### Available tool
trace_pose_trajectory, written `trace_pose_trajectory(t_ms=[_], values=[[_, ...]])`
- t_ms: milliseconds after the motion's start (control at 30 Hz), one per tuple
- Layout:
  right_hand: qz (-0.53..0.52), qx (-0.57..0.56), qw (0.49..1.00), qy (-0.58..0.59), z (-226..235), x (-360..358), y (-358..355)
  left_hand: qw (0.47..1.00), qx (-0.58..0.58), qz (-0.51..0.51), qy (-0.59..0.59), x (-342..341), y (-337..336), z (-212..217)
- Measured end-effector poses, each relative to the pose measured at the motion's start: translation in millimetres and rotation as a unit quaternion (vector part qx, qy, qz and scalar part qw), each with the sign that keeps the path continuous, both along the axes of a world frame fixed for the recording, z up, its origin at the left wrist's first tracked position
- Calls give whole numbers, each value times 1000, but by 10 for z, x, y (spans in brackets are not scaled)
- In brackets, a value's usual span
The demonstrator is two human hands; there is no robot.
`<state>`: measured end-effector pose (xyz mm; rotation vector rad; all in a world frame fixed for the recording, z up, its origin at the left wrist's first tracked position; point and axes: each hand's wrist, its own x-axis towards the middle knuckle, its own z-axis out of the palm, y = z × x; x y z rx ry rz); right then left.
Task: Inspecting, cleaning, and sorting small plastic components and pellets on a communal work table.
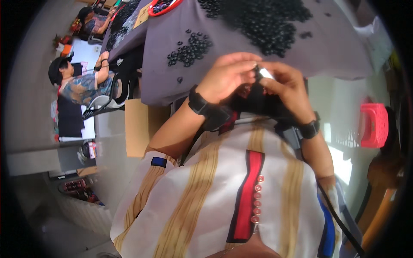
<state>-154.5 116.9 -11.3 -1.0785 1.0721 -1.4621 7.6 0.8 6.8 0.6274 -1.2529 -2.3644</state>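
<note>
My left hand [228,76] and my right hand [289,84] meet fingertip to fingertip just off the near edge of the cloth-covered table. Between the right thumb and fingers I hold a small, bright white piece [266,74], too glary to identify. A small dark piece [257,68] sits at the left fingertips, right beside the white one; whether the two are joined I cannot tell. The left fingers are closed in a pinch. Ahead of my hands lies a large spread of small black round pieces [262,26], with a smaller pile [189,49] to the left.
The table wears a grey cloth [159,77]. A red-rimmed round tray [151,9] stands at its far left. An open cardboard box [135,129] is below on the left, a pink plastic stool [375,124] on the right. Two people [88,86] sit at the left.
</note>
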Motion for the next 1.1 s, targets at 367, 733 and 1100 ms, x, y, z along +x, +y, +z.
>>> trace_pose_trajectory(t_ms=[367,733,1100], values=[[-153,22,988,-15,-53,-343,22,832,-458,134,-283,868,-1697,-67],[-167,17,984,54,315,-576,-6,690,-637,74,-335,569,-1686,-140],[-144,159,921,325,203,-967,-80,659,-685,-77,-302,674,-1574,165]])
